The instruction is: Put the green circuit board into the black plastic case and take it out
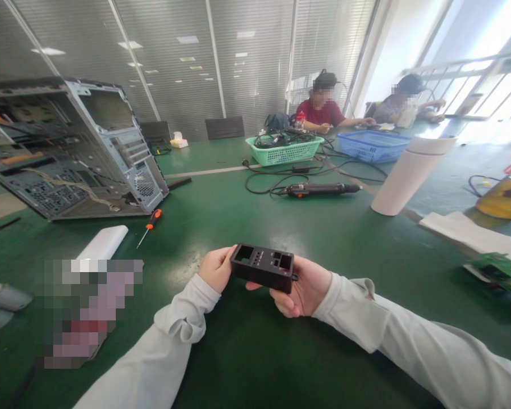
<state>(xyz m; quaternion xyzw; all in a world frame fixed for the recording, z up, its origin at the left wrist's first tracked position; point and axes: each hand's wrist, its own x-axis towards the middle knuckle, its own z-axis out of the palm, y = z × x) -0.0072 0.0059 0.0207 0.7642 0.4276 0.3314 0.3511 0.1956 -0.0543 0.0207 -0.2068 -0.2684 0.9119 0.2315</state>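
Observation:
Between my two hands is a black rectangular plastic housing [263, 267] with square cutouts near both ends and small holes along its middle. It is raised over the green table, its top face tilted toward me. The fingers of my left hand [218, 270] close on its left end. My right hand [309, 287] grips the right end, with fingers curled beneath it. A small tab juts out at the housing's right edge. Beyond my left hand, a screwdriver [154, 220] with an orange and black handle lies on the table.
At left stands an open computer case [111, 147], with a white box-shaped item [104, 241] nearby. An electric screwdriver [321, 189], a green basket [283, 152] of cables, a blue basket [372, 147] and a pale tumbler [411, 176] are farther off. A circuit board [500, 272] lies right. Two people sit behind.

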